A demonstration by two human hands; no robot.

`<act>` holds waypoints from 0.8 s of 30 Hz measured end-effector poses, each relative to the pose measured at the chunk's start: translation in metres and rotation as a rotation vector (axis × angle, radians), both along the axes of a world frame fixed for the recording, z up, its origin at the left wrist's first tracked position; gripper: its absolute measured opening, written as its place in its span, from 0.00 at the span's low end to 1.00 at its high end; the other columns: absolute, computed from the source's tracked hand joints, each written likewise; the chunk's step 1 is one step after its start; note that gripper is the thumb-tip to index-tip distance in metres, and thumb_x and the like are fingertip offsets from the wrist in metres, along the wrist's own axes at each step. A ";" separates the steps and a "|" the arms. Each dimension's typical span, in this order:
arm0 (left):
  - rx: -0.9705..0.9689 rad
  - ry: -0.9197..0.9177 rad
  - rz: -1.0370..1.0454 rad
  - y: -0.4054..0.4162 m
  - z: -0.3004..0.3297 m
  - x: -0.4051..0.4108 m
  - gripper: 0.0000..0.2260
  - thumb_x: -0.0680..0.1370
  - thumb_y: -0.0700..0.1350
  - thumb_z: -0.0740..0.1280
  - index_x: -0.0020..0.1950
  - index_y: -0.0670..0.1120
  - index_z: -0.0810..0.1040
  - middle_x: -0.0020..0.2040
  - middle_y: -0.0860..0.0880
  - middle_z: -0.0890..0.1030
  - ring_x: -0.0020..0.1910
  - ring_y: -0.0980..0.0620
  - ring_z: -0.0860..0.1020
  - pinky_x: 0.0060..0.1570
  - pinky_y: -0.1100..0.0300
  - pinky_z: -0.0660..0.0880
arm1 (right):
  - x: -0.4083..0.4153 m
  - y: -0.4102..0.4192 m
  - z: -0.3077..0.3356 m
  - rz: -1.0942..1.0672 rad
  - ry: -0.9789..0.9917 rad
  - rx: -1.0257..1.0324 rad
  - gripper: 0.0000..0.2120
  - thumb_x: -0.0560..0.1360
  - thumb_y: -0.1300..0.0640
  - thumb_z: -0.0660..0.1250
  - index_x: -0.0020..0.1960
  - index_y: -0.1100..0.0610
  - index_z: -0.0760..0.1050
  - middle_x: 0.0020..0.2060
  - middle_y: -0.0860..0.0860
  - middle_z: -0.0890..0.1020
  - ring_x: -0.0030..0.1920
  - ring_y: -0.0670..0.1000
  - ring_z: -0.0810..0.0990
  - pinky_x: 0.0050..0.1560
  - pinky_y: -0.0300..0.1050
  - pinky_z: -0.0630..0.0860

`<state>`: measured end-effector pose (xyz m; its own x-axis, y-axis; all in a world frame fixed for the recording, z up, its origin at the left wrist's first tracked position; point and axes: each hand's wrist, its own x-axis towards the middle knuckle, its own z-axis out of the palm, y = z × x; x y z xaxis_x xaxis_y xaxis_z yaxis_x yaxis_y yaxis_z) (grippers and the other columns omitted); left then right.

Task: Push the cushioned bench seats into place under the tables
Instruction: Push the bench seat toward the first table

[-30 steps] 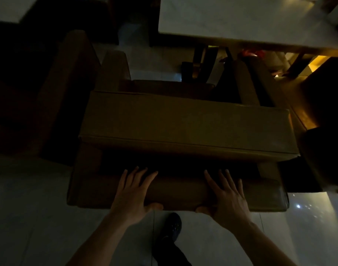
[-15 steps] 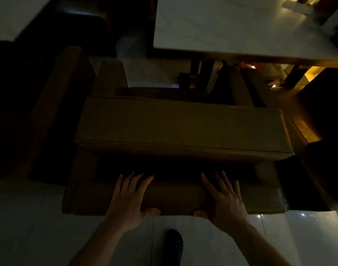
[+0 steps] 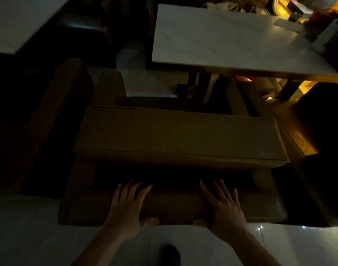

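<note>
A brown cushioned bench (image 3: pixel 179 137) stands in front of me in dim light, its seat cushion towards the white marble table (image 3: pixel 222 41) beyond. Both my hands lie on the top of the bench's backrest (image 3: pixel 174 206), the edge nearest to me. My left hand (image 3: pixel 127 206) presses there with fingers straight and spread, thumb over the near edge. My right hand (image 3: pixel 224 206) does the same a little to the right. The bench's far edge sits short of the table's near edge.
A second white table (image 3: pixel 16 22) is at the upper left, with a dark stool (image 3: pixel 81 27) beside it. More brown benches flank mine on the left (image 3: pixel 54 120) and right (image 3: pixel 291 131). Clutter lies on the table's far right corner. My shoe (image 3: pixel 172 255) stands on pale floor tiles.
The bench has slid forward away from me, towards the table, with both hands staying flat on its backrest. The table now shows more fully in view.
</note>
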<state>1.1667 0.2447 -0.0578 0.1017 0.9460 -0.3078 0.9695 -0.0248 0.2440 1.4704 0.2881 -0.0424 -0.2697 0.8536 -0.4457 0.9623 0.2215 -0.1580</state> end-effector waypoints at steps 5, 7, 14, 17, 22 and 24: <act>-0.023 0.007 -0.001 0.017 0.001 -0.001 0.50 0.59 0.83 0.45 0.78 0.63 0.42 0.79 0.53 0.50 0.78 0.48 0.42 0.73 0.46 0.32 | -0.002 0.017 0.003 -0.011 0.010 0.004 0.54 0.58 0.15 0.50 0.72 0.31 0.25 0.80 0.50 0.40 0.77 0.54 0.30 0.76 0.65 0.34; 0.005 -0.005 0.011 0.029 0.000 -0.004 0.50 0.61 0.82 0.51 0.78 0.62 0.45 0.79 0.53 0.53 0.78 0.48 0.44 0.73 0.47 0.32 | -0.006 0.027 0.003 -0.011 0.023 0.022 0.54 0.57 0.14 0.48 0.73 0.32 0.27 0.81 0.51 0.41 0.78 0.54 0.30 0.76 0.64 0.35; 0.030 0.018 0.008 0.059 0.003 -0.013 0.49 0.61 0.83 0.48 0.78 0.62 0.47 0.78 0.52 0.56 0.77 0.47 0.48 0.73 0.46 0.35 | -0.016 0.057 0.000 -0.016 0.040 0.043 0.55 0.58 0.15 0.51 0.75 0.34 0.29 0.81 0.51 0.41 0.78 0.55 0.30 0.76 0.63 0.33; 0.040 0.020 0.012 0.063 0.002 -0.013 0.50 0.60 0.83 0.44 0.78 0.61 0.50 0.77 0.52 0.59 0.77 0.46 0.52 0.74 0.45 0.37 | -0.017 0.062 0.000 -0.026 0.045 0.034 0.54 0.62 0.18 0.56 0.75 0.34 0.29 0.81 0.50 0.41 0.78 0.55 0.30 0.75 0.64 0.32; 0.040 0.035 0.020 0.066 -0.001 -0.012 0.47 0.62 0.82 0.51 0.77 0.60 0.57 0.74 0.50 0.67 0.74 0.45 0.60 0.73 0.46 0.39 | -0.018 0.061 0.002 -0.021 0.020 0.046 0.53 0.63 0.19 0.55 0.74 0.34 0.26 0.81 0.50 0.41 0.78 0.55 0.30 0.76 0.63 0.33; 0.030 0.035 0.024 0.067 0.002 -0.012 0.47 0.63 0.81 0.54 0.78 0.61 0.52 0.76 0.51 0.61 0.76 0.46 0.54 0.73 0.46 0.36 | -0.019 0.063 0.005 -0.016 0.006 0.034 0.53 0.63 0.18 0.54 0.74 0.35 0.26 0.81 0.50 0.40 0.78 0.55 0.31 0.75 0.63 0.32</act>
